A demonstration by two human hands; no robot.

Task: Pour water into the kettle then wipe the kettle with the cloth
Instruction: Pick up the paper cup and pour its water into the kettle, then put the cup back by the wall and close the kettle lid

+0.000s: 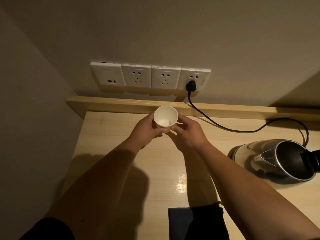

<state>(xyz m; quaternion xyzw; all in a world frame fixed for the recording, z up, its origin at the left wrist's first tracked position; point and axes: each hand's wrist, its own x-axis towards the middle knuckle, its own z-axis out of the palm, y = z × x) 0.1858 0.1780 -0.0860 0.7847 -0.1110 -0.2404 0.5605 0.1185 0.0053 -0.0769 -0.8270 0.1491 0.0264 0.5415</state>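
A white paper cup (165, 116) is held upright above the back of the wooden table (110, 135). My left hand (147, 131) wraps its left side and my right hand (187, 132) holds its right side and base. I cannot tell how much water is in the cup. A steel kettle (275, 161) stands at the right edge with its black lid flipped open, well to the right of both hands. A dark blue cloth (195, 222) lies at the near edge of the table, partly under my right forearm.
A black power cord (225, 128) runs from a plug (191, 85) in the rightmost wall socket across the table back to the kettle. A raised wooden ledge (121, 103) lines the wall. A side wall closes the left.
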